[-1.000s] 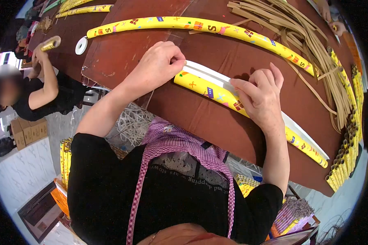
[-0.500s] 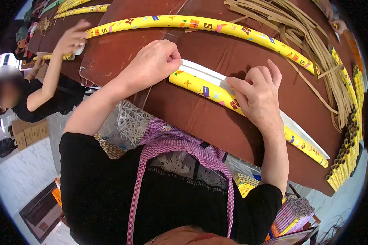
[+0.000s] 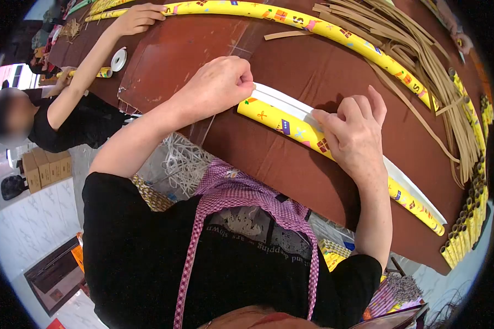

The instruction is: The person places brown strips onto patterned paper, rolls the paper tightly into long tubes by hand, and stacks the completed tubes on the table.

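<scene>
A roll of yellow printed wrapping paper lies slantwise on the brown table in front of me. Its loose edge is turned up, showing a white strip with a thin line along it. At the roll's left end, my left hand is closed, thumb and fingers pinched at the strip's end. My right hand rests over the roll's middle, thumb and forefinger closed on the white edge, other fingers raised. What exactly lies between the fingertips is partly hidden.
A longer yellow wrapping paper roll lies beyond, a co-worker's hand on its left end. A white tape roll sits at the left. Brown paper strips and several upright-stacked yellow rolls line the right side.
My hands keep nearly the same hold on the wrapping paper. The co-worker's hand has moved up onto the long roll's left end, leaving the white tape roll uncovered. The view has shifted slightly.
</scene>
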Available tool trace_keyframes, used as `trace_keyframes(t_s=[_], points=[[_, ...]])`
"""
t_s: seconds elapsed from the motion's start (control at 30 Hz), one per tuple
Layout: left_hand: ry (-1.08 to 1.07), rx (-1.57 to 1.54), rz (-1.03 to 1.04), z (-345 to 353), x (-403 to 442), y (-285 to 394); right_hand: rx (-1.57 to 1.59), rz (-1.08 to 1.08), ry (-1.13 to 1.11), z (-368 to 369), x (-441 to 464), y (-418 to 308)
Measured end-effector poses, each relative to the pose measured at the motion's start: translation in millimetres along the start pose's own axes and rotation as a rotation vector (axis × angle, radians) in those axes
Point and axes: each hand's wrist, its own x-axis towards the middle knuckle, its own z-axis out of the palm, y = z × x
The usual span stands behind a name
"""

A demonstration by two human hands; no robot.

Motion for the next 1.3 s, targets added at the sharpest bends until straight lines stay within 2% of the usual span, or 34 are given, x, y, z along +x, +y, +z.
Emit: trace_keyframes(t_s=[0.37,0.57,0.67,1.3], points=[[-0.022,0.077,0.026,0,7,-1,-0.005,-0.012,-0.003,-1,0,0],[-0.080,0.064,-0.040,-2,10,-2,-0.002,-0.021,0.009,1,-1,2],[0.032,0.061,0.049,4,11,-10,0.003,-0.023,0.011,1,-1,2],[-0.123,0.246,0.015,-5,21,0,-0.011,-0.020,-0.042,-1,0,2]])
